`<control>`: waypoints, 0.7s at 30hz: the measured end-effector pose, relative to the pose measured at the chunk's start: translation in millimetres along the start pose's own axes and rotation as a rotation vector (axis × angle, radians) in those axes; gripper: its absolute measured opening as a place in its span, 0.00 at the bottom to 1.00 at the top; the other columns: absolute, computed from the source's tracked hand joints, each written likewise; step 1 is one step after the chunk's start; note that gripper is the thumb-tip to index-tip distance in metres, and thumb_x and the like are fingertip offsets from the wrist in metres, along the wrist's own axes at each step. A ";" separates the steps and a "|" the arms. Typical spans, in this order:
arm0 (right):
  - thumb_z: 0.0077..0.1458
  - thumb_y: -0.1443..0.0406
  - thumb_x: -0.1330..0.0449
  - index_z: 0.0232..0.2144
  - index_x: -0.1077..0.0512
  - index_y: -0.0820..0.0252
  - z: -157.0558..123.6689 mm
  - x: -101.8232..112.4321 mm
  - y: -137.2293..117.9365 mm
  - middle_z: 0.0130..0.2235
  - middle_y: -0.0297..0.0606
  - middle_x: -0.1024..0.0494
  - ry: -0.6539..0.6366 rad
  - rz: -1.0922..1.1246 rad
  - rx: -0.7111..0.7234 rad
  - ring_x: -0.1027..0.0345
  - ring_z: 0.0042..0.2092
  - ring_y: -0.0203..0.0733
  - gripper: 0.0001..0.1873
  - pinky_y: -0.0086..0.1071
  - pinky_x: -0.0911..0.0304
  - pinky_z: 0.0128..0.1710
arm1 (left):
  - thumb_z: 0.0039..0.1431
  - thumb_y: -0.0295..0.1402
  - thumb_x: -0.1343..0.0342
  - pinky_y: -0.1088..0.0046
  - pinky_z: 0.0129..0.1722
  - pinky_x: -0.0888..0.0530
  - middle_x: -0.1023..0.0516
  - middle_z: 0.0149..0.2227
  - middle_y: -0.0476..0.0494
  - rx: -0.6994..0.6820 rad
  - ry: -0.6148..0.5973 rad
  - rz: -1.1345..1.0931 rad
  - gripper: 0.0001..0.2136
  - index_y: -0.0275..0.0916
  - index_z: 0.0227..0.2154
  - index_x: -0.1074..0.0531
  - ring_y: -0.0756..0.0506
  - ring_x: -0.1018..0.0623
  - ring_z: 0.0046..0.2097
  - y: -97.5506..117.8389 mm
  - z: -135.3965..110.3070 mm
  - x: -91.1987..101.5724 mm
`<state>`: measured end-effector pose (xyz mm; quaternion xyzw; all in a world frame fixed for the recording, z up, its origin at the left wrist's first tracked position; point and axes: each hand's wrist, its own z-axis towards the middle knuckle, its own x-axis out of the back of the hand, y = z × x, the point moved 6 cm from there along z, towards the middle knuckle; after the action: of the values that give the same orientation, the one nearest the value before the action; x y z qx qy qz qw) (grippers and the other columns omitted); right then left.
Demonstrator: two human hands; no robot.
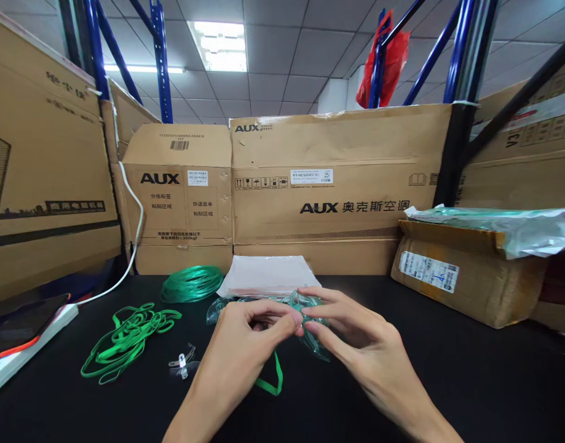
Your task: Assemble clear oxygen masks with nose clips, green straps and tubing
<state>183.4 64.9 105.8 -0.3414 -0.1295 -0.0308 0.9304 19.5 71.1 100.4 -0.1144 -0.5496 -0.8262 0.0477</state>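
While the clear green plastic piece (316, 346) sits between left hand (249, 341) and right hand (363, 326), short of the back edge of the bench (337, 406), long axis unclear, the right covers more, holding it in narrowly parted fingers; the left pinches its left side, green strap (278, 376) beneath.
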 end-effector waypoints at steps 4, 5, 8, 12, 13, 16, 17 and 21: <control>0.61 0.65 0.35 0.35 0.17 0.48 -0.5 4.8 -3.3 0.52 0.34 0.19 0.023 0.000 -0.007 0.22 0.51 0.42 0.06 0.28 0.26 0.48 | 0.62 0.40 0.41 0.72 0.32 0.33 0.18 0.29 0.49 -0.037 -0.029 0.059 0.11 0.42 0.29 0.17 0.46 0.25 0.32 2.4 -0.1 -1.3; 0.61 0.65 0.35 0.35 0.18 0.48 -0.8 6.0 -4.2 0.52 0.34 0.19 0.028 0.001 -0.006 0.22 0.51 0.41 0.06 0.29 0.26 0.49 | 0.62 0.40 0.41 0.71 0.35 0.31 0.17 0.32 0.49 -0.058 -0.030 0.060 0.10 0.42 0.31 0.17 0.45 0.24 0.35 3.6 -0.5 -1.1; 0.62 0.65 0.35 0.36 0.18 0.48 -1.4 8.5 -6.2 0.53 0.33 0.19 0.039 0.011 0.011 0.23 0.52 0.42 0.06 0.29 0.26 0.49 | 0.61 0.36 0.37 0.68 0.44 0.28 0.16 0.42 0.49 -0.154 -0.011 0.027 0.09 0.45 0.44 0.21 0.43 0.21 0.44 8.3 -3.2 -0.9; 0.62 0.65 0.35 0.36 0.19 0.48 -1.7 7.9 -7.3 0.53 0.33 0.19 0.050 0.002 0.029 0.21 0.50 0.43 0.05 0.32 0.26 0.50 | 0.59 0.29 0.36 0.70 0.52 0.29 0.18 0.46 0.55 -0.302 -0.037 0.037 0.19 0.52 0.52 0.29 0.46 0.21 0.50 14.3 -8.5 -7.8; 0.62 0.65 0.35 0.36 0.19 0.48 -2.0 7.1 -8.0 0.53 0.33 0.19 0.050 0.001 0.032 0.21 0.49 0.43 0.06 0.33 0.26 0.51 | 0.60 0.28 0.36 0.72 0.52 0.29 0.18 0.46 0.56 -0.334 -0.037 0.060 0.18 0.53 0.50 0.28 0.47 0.21 0.49 15.5 -9.5 -9.5; 0.62 0.66 0.36 0.35 0.19 0.48 -3.3 5.3 -12.3 0.52 0.31 0.19 0.060 -0.005 0.044 0.20 0.47 0.42 0.07 0.33 0.26 0.51 | 0.59 0.28 0.36 0.76 0.48 0.28 0.19 0.44 0.59 -0.406 0.007 0.144 0.14 0.53 0.45 0.25 0.50 0.21 0.45 18.2 -11.4 -11.2; 0.62 0.66 0.36 0.35 0.19 0.48 -3.6 5.1 -14.1 0.52 0.31 0.18 0.065 -0.012 0.045 0.20 0.46 0.41 0.07 0.33 0.26 0.51 | 0.59 0.28 0.36 0.77 0.47 0.27 0.19 0.43 0.59 -0.422 0.021 0.165 0.14 0.52 0.45 0.25 0.50 0.22 0.43 19.0 -11.8 -11.4; 0.62 0.65 0.36 0.34 0.20 0.49 -3.9 6.8 -18.5 0.50 0.30 0.17 0.087 -0.047 0.043 0.20 0.46 0.41 0.06 0.32 0.27 0.50 | 0.59 0.26 0.36 0.77 0.46 0.27 0.19 0.41 0.58 -0.488 0.054 0.197 0.12 0.49 0.43 0.25 0.50 0.22 0.42 23.0 -13.9 -11.6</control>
<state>188.1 48.4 116.3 -0.3167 -0.0976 -0.0647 0.9413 33.5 48.8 113.1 -0.1533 -0.3189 -0.9284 0.1135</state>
